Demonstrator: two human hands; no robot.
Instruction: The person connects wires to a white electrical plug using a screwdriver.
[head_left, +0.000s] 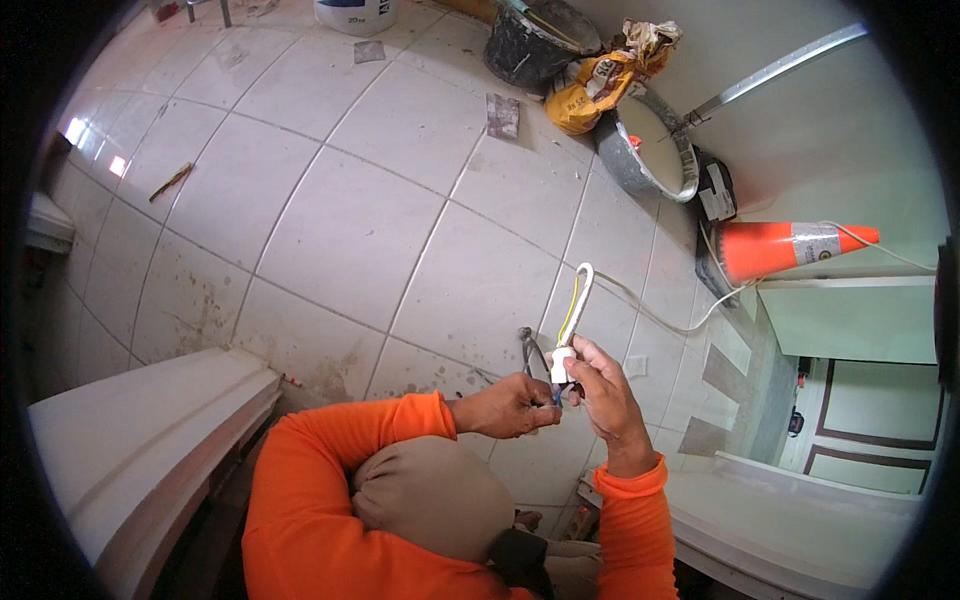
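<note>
Two long bright-orange fabric sleeves (330,480) lie nearest the camera, curving around a rounded knee in tan trousers (435,495). Beyond the knee, the person's two bare hands meet close together over the floor of glossy pale square tiles (350,215).

The right hand (603,395) grips a small white plastic cylindrical fitting (563,366) between thumb and fingers, so the fitting sits upright at the hand's left edge. From its top rises a bent white cable (585,270), with a thin yellow-green wire (573,300) alongside. The left hand (503,407) is closed to a narrow pinch just below and left of the fitting, at a short blue wire (557,397) that shows between the hands; exactly what its fingertips hold cannot be told. Just left of the fitting is a dark grey bent object (527,345), its kind unclear.

Farther off to the right stands an orange traffic cone with a pale band (765,250); beyond the hands are a round grey tub of pale liquid (655,150) and a crumpled yellow bag (590,95).
</note>
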